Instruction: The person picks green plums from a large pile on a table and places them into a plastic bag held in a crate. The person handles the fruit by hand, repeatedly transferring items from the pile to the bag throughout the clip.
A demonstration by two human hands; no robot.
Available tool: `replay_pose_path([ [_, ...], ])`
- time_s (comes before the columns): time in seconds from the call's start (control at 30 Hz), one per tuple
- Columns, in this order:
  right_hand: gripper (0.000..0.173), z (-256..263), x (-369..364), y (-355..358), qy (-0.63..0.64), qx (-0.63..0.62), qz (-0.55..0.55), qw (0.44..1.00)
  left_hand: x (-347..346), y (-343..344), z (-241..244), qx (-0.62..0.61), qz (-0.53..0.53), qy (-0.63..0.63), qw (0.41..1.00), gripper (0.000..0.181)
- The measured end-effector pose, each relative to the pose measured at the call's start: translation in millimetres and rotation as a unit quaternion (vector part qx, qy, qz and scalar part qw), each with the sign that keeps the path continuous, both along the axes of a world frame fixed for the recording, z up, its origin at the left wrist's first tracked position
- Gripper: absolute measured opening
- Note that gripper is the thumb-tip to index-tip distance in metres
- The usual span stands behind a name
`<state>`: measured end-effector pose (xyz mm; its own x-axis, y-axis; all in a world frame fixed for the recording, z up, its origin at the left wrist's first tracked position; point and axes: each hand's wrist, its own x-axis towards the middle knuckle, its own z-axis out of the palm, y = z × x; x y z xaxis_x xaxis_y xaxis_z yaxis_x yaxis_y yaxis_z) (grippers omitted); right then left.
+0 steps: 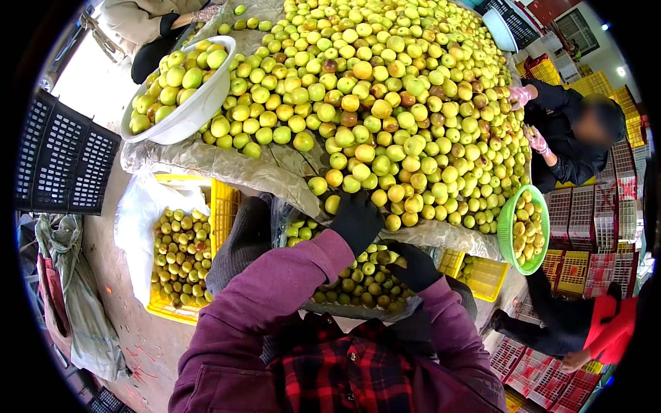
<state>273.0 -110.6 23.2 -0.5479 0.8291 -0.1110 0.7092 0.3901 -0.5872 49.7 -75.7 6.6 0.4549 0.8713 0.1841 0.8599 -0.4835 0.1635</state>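
Observation:
A large heap of yellow-green fruit point(382, 108), probably jujubes, some with brown patches, covers the cloth-draped table before me. My left hand point(357, 219), in a black glove, reaches in at the near edge of the heap; its fingertips are hidden, so any grip is unclear. Lower and to the right, my right hand point(413, 264), also black-gloved, has a greenish-brown fruit point(385, 256) at its fingers. Beneath both hands sits a lined crate point(356, 310) on my lap or between my knees, with many of the same fruit point(364, 289) inside.
On the left, a white basin point(181, 126) of fruit rests on the table edge above a yellow crate point(224, 206) of browner fruit. A green basket point(503, 229) of fruit stands at right. A co-worker in pink gloves point(537, 140) works across the heap. Stacked crates point(560, 211) line the right.

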Motion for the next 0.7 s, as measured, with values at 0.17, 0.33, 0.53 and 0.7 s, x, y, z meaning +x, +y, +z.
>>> replay_pose_path([
  [0.17,0.023,50,-22,33,0.097,-0.084,-0.105,0.986,-1,8,-8,0.026,0.009,-0.061,0.998,0.015],
  [0.33,0.044,74,-83,145,0.056,0.265,-0.009,0.962,2,15,-18,0.023,0.057,-0.121,0.991,0.014],
  [0.53,0.06,48,-136,236,-0.313,0.329,0.084,0.887,0,14,-23,0.002,0.08,-0.19,0.978,0.012],
  [0.7,0.037,30,-153,252,-0.364,0.406,0.078,0.835,-6,6,-29,0.065,0.081,-0.229,0.968,0.024],
])
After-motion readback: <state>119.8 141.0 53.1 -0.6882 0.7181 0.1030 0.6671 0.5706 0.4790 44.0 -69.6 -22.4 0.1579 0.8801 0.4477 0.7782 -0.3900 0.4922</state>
